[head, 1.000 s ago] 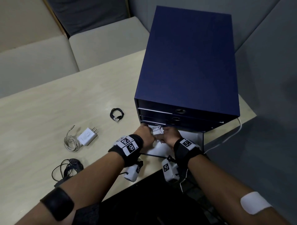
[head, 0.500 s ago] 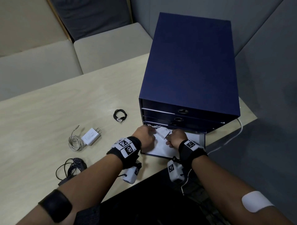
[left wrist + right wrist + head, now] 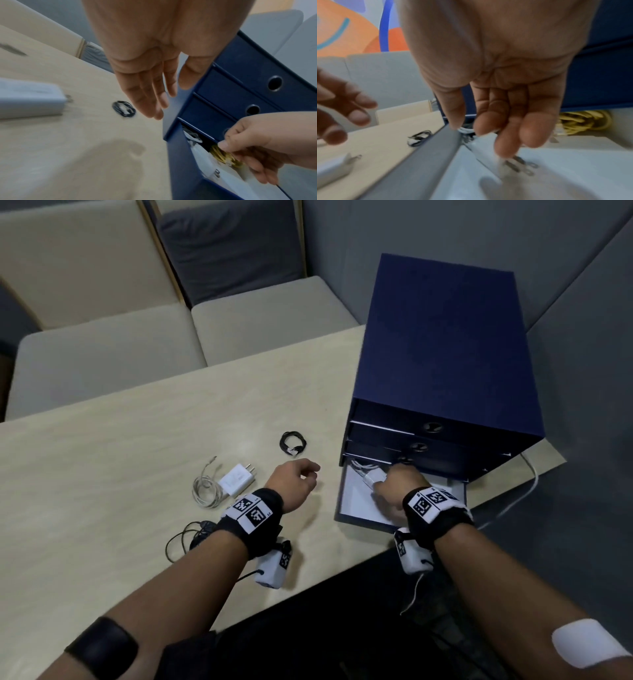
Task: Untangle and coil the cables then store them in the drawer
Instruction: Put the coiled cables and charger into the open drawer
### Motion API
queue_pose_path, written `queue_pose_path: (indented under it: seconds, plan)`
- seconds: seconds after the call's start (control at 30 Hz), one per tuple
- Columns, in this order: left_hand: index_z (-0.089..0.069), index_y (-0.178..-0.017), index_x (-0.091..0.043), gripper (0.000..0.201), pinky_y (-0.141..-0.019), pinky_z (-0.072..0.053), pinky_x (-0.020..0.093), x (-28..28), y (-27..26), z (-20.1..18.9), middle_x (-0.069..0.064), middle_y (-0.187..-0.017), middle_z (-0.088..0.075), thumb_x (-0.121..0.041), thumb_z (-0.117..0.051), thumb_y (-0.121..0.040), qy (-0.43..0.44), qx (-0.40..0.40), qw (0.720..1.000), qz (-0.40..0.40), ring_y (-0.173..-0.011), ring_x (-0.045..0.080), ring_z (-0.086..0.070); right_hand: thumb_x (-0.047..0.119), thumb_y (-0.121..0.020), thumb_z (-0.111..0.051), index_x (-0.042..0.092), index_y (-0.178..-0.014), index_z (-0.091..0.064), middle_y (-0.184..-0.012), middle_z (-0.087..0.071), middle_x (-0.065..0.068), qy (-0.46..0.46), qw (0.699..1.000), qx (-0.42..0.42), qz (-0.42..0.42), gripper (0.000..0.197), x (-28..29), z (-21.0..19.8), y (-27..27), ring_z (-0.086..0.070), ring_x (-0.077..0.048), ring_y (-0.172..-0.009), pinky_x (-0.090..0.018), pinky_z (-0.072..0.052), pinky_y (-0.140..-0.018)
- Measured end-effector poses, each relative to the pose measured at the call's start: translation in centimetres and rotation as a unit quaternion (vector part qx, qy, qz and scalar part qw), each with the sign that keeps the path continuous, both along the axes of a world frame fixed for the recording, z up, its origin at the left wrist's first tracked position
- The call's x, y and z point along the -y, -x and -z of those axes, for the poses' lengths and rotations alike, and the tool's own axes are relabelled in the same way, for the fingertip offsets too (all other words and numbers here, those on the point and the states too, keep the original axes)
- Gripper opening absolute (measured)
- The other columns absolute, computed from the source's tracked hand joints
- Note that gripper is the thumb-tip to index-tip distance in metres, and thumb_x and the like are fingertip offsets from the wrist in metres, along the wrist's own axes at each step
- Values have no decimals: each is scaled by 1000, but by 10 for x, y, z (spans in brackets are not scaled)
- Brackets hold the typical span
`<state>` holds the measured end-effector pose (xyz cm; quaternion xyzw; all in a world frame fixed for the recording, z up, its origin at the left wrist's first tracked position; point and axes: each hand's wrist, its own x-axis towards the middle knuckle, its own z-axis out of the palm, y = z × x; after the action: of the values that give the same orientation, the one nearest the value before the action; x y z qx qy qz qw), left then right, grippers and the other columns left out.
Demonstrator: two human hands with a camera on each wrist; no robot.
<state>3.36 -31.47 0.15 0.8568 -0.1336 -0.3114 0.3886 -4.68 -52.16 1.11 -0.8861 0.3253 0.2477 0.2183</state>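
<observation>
The blue drawer cabinet [image 3: 445, 354] stands at the table's right end with its bottom drawer [image 3: 352, 508] pulled out. My right hand [image 3: 382, 482] reaches into the drawer, its thumb and fingers holding a white charger [image 3: 486, 146] with its white cable [image 3: 465, 130]. A coiled yellow cable [image 3: 583, 121] lies deeper in the drawer. My left hand [image 3: 310, 472] hovers over the table left of the drawer, fingers relaxed and empty. Beyond the left hand, a small black coiled cable [image 3: 293, 443] lies on the table.
A second white charger [image 3: 237, 479] with a loosely coiled pale cable [image 3: 205, 491] lies left of my left wrist. A tangled black cable [image 3: 191, 537] sits near the table's front edge. A white cord [image 3: 529, 484] trails off the table beside the cabinet. Upper drawers are closed.
My left hand has left the drawer and moved left over the table, empty. The right hand stays in the drawer with the white charger, now lower and nearer the front.
</observation>
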Motion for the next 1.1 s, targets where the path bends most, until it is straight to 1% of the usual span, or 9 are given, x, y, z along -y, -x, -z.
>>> queue_pose_path:
  seconds: [0.1, 0.17, 0.27, 0.4, 0.47, 0.63, 0.87, 0.97, 1.1]
  plan:
    - [-64, -101, -24, 14, -72, -51, 28, -48, -9, -2, 2, -97, -67, -19, -55, -91, 29, 5, 998, -47, -83, 22, -65, 30, -89, -56, 10, -81, -61, -89, -64, -12, -15, 999, 21, -41, 22, -31, -10, -6, -60, -28, -83, -27, -44, -69]
    - [-64, -97, -25, 14, -73, -52, 30, -82, -15, -3, 1, -95, -67, -15, -56, -90, 47, 12, 995, -86, -83, 23, -65, 30, -87, -61, 16, -71, -55, -84, -63, -7, -42, 997, 57, -42, 22, -54, -12, -12, -59, -25, -80, -29, -45, -70]
    - [-64, -96, -22, 15, -77, -52, 33, -135, -22, -2, 2, -96, -67, -11, -55, -89, 55, 27, 986, -157, -84, 24, -65, 29, -84, -66, 17, -72, -57, -72, -60, 0, -61, 991, 106, -53, 19, -96, -13, -24, -60, -22, -75, -28, -43, -64]
    - [-64, -104, -16, 23, -79, -46, 28, -179, -30, 3, 3, -99, -64, -5, -55, -86, 40, 52, 972, -224, -90, 22, -61, 30, -82, -68, 21, -75, -60, -67, -59, 4, -90, 985, 125, -77, 13, -139, -10, -41, -60, -20, -72, -26, -44, -61]
    - [-62, -112, -14, 27, -86, -49, 33, -196, -37, 8, 4, -103, -63, -8, -56, -86, 23, 43, 969, -242, -93, 24, -60, 29, -82, -68, 22, -80, -61, -73, -62, 2, -110, 982, 127, -85, 10, -159, -8, -51, -59, -18, -72, -24, -42, -59]
    - [-49, -129, -12, 44, -89, -52, 43, -215, -50, 26, 14, -118, -58, -19, -60, -86, -40, -45, 974, -220, -98, 37, -61, 29, -82, -68, 24, -98, -62, -99, -65, -1, -129, 979, 103, -117, 19, -197, 7, -79, -60, -17, -85, -25, -46, -75]
    - [-35, -142, -16, 68, -94, -50, 46, -204, -71, 44, 18, -136, -48, -44, -63, -86, -58, -117, 971, -202, -109, 35, -57, 30, -82, -64, 15, -120, -52, -118, -60, -10, -98, 986, 49, -129, 43, -209, 29, -115, -58, -28, -101, -32, -49, -82]
    - [-34, -144, -14, 70, -94, -50, 45, -196, -85, 49, 17, -138, -46, -47, -60, -87, -48, -138, 967, -209, -107, 34, -58, 33, -85, -61, 8, -125, -48, -124, -56, -16, -83, 990, 21, -116, 49, -208, 38, -128, -55, -33, -109, -30, -44, -77]
    - [-42, -139, -13, 66, -96, -48, 45, -189, -94, 56, 15, -131, -54, -47, -61, -86, -49, -136, 968, -205, -110, 32, -58, 39, -85, -61, 5, -117, -52, -117, -60, -15, -120, 990, 3, -78, 47, -210, 52, -137, -58, -32, -103, -29, -40, -70]
